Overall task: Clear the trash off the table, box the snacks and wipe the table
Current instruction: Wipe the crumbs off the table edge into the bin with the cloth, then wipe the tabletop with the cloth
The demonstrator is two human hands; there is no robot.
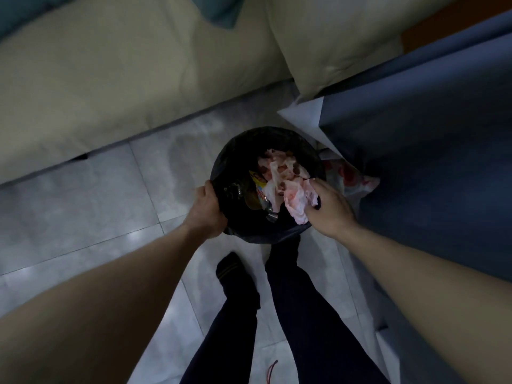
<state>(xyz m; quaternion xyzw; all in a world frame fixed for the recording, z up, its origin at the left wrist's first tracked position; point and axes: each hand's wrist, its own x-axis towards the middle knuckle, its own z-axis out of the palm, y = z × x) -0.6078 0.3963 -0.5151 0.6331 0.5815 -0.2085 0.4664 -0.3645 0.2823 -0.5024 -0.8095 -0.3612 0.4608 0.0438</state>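
A round trash bin with a black liner (238, 145) stands on the tiled floor below me. My left hand (206, 210) grips the liner's rim on the left side. Over the right rim, my right hand (329, 207) is closed on a crumpled white and pink plastic bag (297, 200) that hangs into the bin. Inside lie more crumpled white plastic with brown bits (282, 167) and a yellow snack wrapper (259, 189).
A beige sofa (110, 79) runs along the top left. A table under a blue cloth (429, 120) fills the right side, with a red and white plastic bag (352, 178) on the floor beside the bin. My legs (291, 314) stand just behind the bin.
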